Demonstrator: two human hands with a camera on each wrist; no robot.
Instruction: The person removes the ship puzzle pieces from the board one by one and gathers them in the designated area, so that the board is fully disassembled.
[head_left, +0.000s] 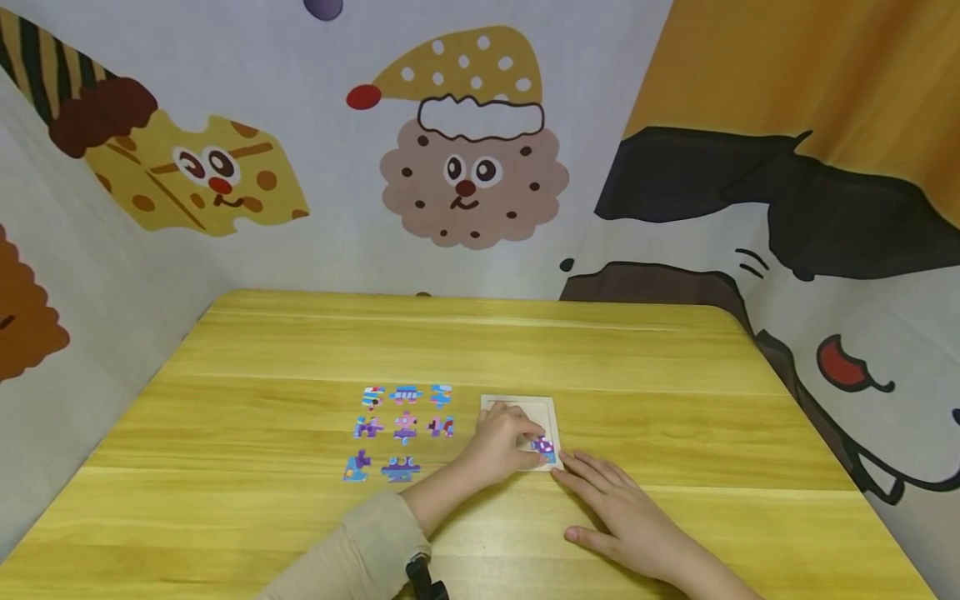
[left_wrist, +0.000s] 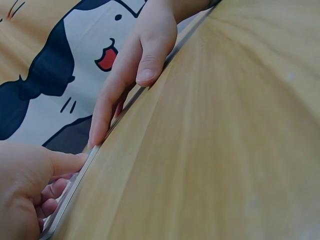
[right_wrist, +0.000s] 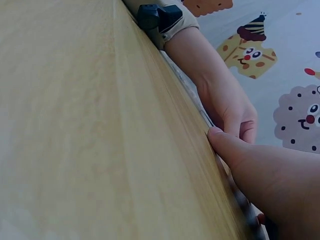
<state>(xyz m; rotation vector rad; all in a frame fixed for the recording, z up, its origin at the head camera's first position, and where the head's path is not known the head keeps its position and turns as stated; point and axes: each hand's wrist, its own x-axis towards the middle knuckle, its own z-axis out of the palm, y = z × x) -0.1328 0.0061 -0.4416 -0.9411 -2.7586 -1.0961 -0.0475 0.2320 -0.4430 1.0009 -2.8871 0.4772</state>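
Left grip [head_left: 501,442] on puzzle piece [head_left: 543,447]

Head view looks down at the table [head_left: 300,500] — wrist views skim it close.

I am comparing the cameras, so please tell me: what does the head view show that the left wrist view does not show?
Only the head view shows the eight loose puzzle pieces in rows on the yellow table, the whole pale puzzle tray, and the purple piece at its near right corner under the left hand.

Only the left wrist view shows the tray edge-on, with the right hand fingertips against it.

Both show the two hands, the tray, the table and the cartoon cloth behind.
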